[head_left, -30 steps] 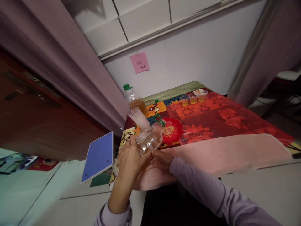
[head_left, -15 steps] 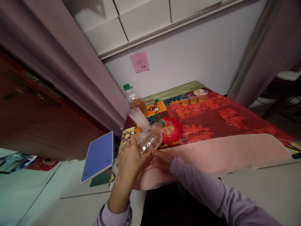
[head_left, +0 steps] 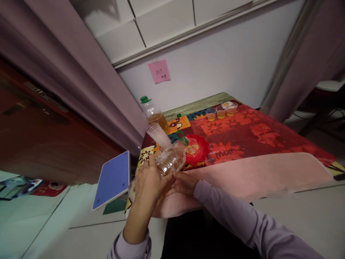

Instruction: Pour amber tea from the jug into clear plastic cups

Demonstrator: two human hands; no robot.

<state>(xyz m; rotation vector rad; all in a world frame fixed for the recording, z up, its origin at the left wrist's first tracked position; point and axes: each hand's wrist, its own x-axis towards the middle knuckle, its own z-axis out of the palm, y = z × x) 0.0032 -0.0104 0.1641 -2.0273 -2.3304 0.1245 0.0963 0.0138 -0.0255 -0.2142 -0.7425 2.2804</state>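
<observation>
A clear ribbed plastic bottle (head_left: 168, 162) with amber liquid is tilted low over the table, its neck pointing away to the right. My left hand (head_left: 148, 180) wraps around its near left side. Against its lower right side, my right hand (head_left: 184, 183) is closed, with some fingers hidden. The bottle's neck lies at a clear plastic cup (head_left: 192, 146) on a red scalloped plate (head_left: 203, 153); a green plastic handle (head_left: 181, 137) shows beside the neck. Just behind the bottle leans a stack of clear plastic cups (head_left: 157, 133).
Another bottle (head_left: 155, 117) with a green cap and amber liquid stands at the back left. Three cups (head_left: 221, 113) holding yellow liquid are lined up at the far edge. A small green cap (head_left: 179, 115) lies on the patterned tablecloth (head_left: 242, 133). A blue board (head_left: 113, 180) is left of the table.
The view has shifted very slightly. Both hands keep the bottle tilted in nearly the same position.
</observation>
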